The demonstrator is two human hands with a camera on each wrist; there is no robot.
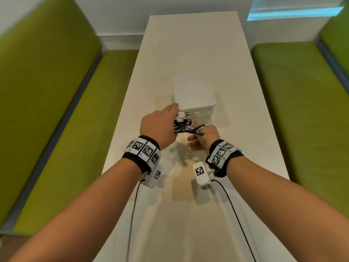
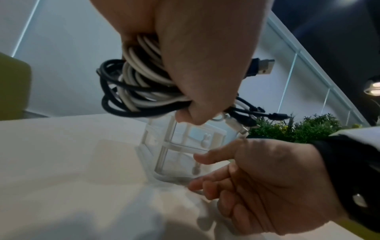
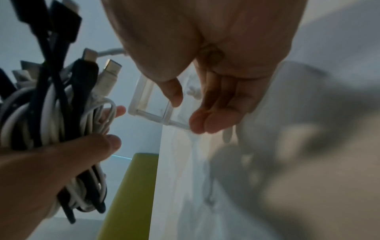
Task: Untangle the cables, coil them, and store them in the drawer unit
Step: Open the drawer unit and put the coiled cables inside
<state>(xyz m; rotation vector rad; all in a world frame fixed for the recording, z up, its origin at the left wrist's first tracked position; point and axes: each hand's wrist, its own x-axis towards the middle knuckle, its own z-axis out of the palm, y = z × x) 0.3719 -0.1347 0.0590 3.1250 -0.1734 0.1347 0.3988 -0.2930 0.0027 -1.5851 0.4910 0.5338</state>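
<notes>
The left hand (image 1: 160,127) grips a bundle of black and white cables (image 1: 182,124), fingers curled round the loops, and holds it in the air above the table (image 1: 188,44), just in front of the drawer unit (image 1: 192,95). Several plugs stick out of the bundle toward the right hand (image 1: 204,138). That hand hangs just below and beside the bundle, its fingers (image 2: 207,183) loosely bent and holding nothing. The clear drawer unit stands near the middle of the white table, its front toward the person, with small white knobs (image 2: 206,140) on its drawers. Green seats (image 1: 294,103) run along both long edges of the table.
</notes>
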